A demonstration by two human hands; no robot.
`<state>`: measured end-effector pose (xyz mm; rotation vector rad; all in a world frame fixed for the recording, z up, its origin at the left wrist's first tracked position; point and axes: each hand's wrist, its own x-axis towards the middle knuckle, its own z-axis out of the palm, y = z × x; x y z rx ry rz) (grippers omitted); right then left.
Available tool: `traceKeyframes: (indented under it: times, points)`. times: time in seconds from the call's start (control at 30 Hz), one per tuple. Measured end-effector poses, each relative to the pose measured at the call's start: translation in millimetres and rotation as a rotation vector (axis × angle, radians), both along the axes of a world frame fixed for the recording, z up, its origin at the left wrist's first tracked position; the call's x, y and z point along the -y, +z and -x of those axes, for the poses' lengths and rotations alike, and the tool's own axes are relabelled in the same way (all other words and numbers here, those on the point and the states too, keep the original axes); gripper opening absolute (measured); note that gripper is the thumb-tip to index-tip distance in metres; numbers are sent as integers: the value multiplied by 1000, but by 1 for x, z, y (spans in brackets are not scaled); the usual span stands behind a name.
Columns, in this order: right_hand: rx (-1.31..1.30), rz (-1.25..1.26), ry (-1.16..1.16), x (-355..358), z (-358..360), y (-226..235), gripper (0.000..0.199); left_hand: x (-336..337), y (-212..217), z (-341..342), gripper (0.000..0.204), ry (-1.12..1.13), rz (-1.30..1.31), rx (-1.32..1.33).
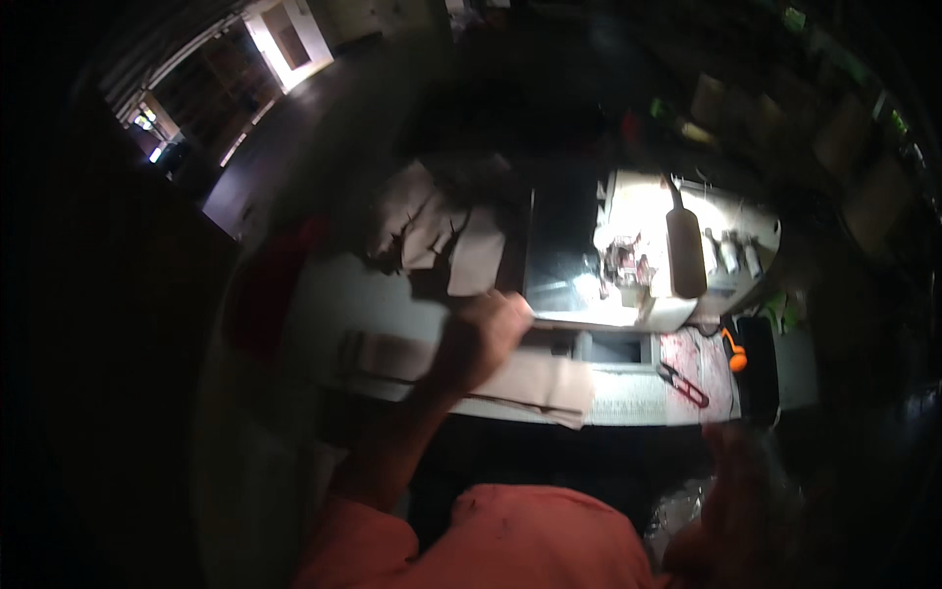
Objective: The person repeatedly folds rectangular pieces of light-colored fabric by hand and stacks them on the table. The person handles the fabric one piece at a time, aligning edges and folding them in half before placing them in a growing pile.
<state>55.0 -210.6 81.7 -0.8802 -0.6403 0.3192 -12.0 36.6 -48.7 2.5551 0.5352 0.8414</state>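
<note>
In the head view, take the sewing machine [638,245] as your landmark: it sits brightly lit at the right of the pale desk [324,304], and most of what surrounds it is dark and blurred.

Your left hand [481,334] is just left of the machine's base, curled shut over the edge of a beige piece of cloth [540,383] that lies flat on the desk and hangs slightly over the near edge. Your forearm runs up to it from the lower edge of the picture.

Your right hand [736,491] is well below the machine, off the desk and close to your body; it is too dark and blurred for you to tell whether it is open or closed, or whether it holds anything.

Left of the machine and further back, a heap of pale cut cloth pieces [432,226] lies on the desk. Just below the machine's right end, red thread snips [684,385] lie on a speckled pink patch of the desk, with an orange-handled tool [733,351] beside them.

Far behind the machine on the right, a few small green labels [795,18] show among dim boxes; their shapes are hard to make out.
</note>
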Motion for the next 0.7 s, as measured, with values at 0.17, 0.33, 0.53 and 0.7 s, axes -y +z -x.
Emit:
traceKeyframes:
  times: [0.17,0.33,0.53,0.7]
  points:
    - [217,238,249,-18,-64,-103,58,75,-72,-9,12,84,-80,-226]
    - [-51,721,209,-37,-80,-142,24,64,-82,-11,8,-37,162,25]
    - [311,853,365,-98,-64,-182,22,61,-71,-1,10,4,425,310]
    - [-76,527,445,-101,-43,-138,12,72,-74,55,24,-259,1460,421]
